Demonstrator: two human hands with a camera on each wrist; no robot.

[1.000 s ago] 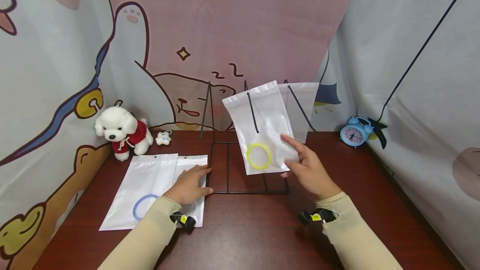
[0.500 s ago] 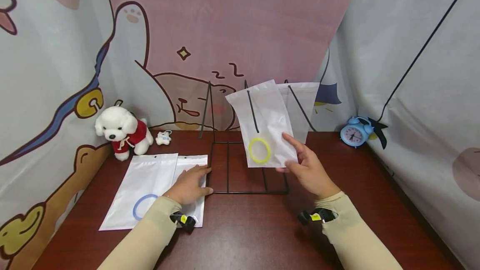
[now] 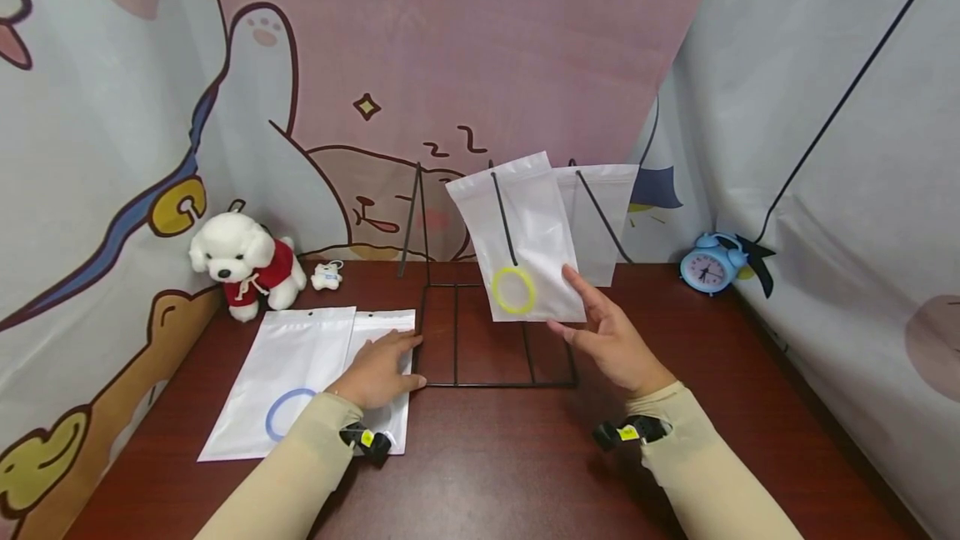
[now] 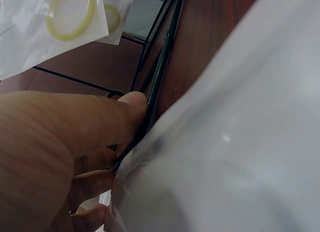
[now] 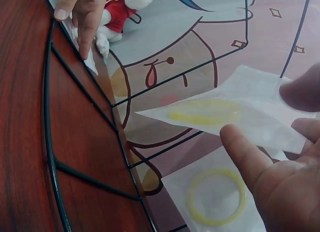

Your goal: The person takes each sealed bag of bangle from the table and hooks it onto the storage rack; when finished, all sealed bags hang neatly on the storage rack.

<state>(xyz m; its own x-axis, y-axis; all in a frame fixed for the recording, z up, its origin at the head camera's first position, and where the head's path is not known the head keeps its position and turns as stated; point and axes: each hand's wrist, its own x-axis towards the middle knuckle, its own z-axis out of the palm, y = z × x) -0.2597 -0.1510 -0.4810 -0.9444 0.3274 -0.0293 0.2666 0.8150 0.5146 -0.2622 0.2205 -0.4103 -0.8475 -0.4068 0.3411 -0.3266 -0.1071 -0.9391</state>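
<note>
A black wire display rack [image 3: 456,340] stands on the table with angled prongs. On its middle prong hangs a tilted white ziplock bag [image 3: 536,223] with a yellow ring [image 3: 513,290] on it. My right hand [image 3: 618,348] is at that bag's lower right corner, index fingertip touching it and thumb spread near the bottom edge. Another white bag [image 3: 607,207] hangs on the right prong; the right wrist view shows its yellow ring [image 5: 217,197]. My left hand [image 3: 381,369] presses the rack's left base bar with straight fingers, its thumb [image 4: 132,99] on the wire.
Two flat white bags [image 3: 300,357] overlap on the left, one with a blue ring [image 3: 288,411]. A plush dog [image 3: 243,261] in red and a small white trinket [image 3: 327,275] sit behind them. A blue alarm clock [image 3: 707,265] stands at the back right.
The bag with the yellow ring has swung back and up slightly on its prong. My right thumb has moved from its front to its bottom edge. The left hand stays put.
</note>
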